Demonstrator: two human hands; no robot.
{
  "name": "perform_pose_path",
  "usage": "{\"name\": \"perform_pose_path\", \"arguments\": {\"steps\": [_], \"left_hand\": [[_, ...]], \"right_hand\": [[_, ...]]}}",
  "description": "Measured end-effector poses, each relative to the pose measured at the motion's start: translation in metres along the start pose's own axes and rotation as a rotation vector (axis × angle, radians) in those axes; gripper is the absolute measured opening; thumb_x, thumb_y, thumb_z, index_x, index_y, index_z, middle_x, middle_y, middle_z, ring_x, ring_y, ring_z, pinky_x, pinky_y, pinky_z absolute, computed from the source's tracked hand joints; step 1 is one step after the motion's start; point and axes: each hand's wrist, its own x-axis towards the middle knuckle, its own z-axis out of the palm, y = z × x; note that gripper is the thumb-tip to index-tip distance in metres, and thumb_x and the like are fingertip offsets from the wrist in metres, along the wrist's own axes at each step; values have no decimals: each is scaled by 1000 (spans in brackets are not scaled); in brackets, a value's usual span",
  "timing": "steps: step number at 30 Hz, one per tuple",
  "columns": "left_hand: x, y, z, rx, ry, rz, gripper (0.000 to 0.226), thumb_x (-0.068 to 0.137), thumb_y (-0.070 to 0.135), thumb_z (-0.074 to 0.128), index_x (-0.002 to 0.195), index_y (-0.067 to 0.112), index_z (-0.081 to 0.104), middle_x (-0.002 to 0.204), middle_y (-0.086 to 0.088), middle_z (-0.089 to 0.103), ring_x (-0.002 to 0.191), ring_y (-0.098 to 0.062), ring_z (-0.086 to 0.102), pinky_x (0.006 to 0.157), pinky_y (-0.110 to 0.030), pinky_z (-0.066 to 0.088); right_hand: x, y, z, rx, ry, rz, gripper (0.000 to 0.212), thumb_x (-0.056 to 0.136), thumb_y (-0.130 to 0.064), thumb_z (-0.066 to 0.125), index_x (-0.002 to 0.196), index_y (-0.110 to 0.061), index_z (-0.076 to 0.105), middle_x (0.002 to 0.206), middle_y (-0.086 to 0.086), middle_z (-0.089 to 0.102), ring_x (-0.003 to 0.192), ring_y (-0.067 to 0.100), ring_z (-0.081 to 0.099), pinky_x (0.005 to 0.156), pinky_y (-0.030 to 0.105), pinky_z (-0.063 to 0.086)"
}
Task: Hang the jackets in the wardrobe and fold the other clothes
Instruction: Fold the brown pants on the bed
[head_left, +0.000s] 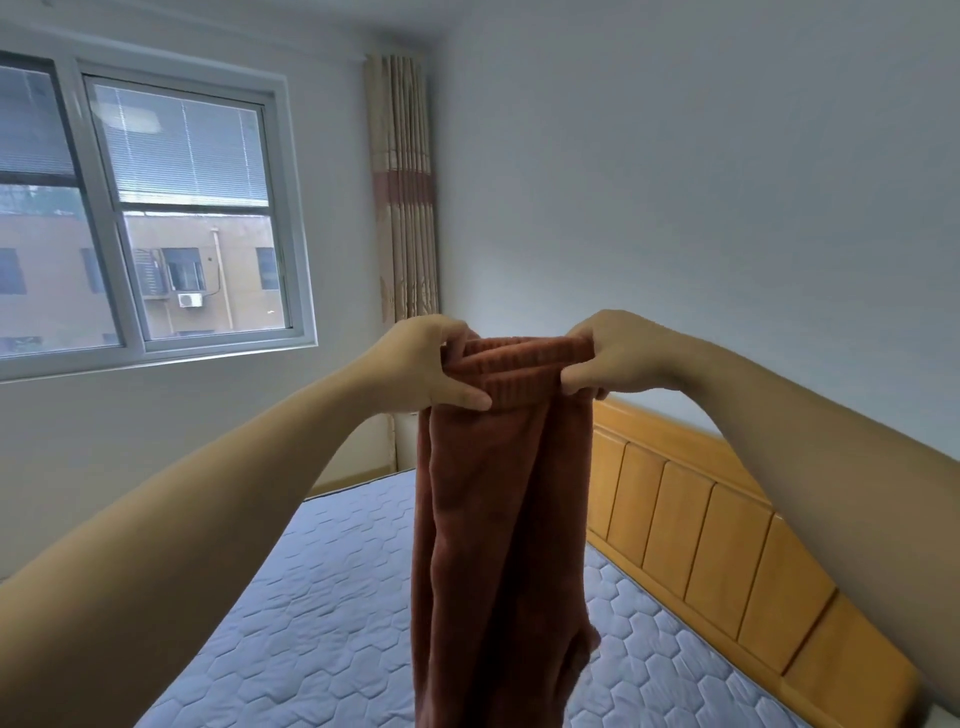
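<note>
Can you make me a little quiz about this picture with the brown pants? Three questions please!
1. True or false: the brown pants are lying flat on the mattress.
2. Which part of the pants do the left hand and the right hand pinch? A) the leg ends B) the ribbed waistband C) a pocket
3. Fill in: behind the pants, beside the window, hangs a striped ____.

Key: 1. False, they hang in the air above it. 2. B. 3. curtain.
</note>
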Motion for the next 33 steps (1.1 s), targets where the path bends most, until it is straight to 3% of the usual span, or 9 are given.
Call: {"name": "perform_pose_path", "arguments": {"steps": [4,7,10,13,20,24,26,29,33], "left_hand": [[3,-14,6,41,147,-118,50,64,41,91,70,19,47,70,4,53,65,-14,45,55,-30,37],[-6,-20,27,145,-54,-50,47,69,46,87,72,19,49,69,5,52,62,-14,44,54,-29,33],[-5,-30,26,111,63,-76,47,67,43,88,69,20,47,67,6,52,62,-14,45,52,-28,31],[-4,-33,27,94,100,-117,47,69,40,88,71,16,48,67,4,52,62,-15,44,53,-29,33],[1,-34,33,-34,137,-146,46,71,35,88,72,19,45,68,5,49,62,-14,42,53,-29,35],[-2,-36,39,-279,130,-224,40,77,28,87,82,12,52,75,-2,56,69,-18,52,60,-35,48],[-5,-36,46,-467,96,-248,39,76,34,86,87,13,54,77,-2,61,73,-18,59,65,-36,52],[-3,-34,54,-702,239,-295,43,68,55,77,89,23,57,69,12,64,65,-7,61,59,-25,50],[-2,-32,73,-627,270,-382,47,76,66,71,99,27,58,87,5,71,78,-13,68,72,-38,57]], "right_hand": [[6,-8,14,13,-41,0,13,79,-28,72,85,-17,71,76,1,73,70,17,71,58,29,59],[8,-6,21,-90,11,23,15,78,-33,68,77,-18,69,66,-1,66,60,13,61,53,30,51],[5,-2,27,-8,-46,51,7,81,-26,71,81,-18,71,73,-1,71,66,14,69,58,26,57],[8,-7,28,-82,102,-12,12,76,-31,69,70,-22,65,64,-3,64,57,11,60,52,25,47],[5,-15,30,-76,222,-44,21,80,-25,73,65,-23,58,63,-4,56,56,10,51,49,20,37],[-1,-10,35,73,184,-5,10,80,-20,73,77,-16,64,63,-1,58,52,10,55,45,18,43],[-3,-7,37,72,214,-3,10,79,-20,72,79,-13,66,64,1,59,54,13,56,45,22,44],[-3,-3,37,250,276,38,9,76,-15,72,82,-12,65,67,2,59,53,13,56,46,25,46],[-2,-1,43,415,274,83,13,71,-13,71,77,-18,61,60,-8,59,50,10,59,43,24,45]]}}
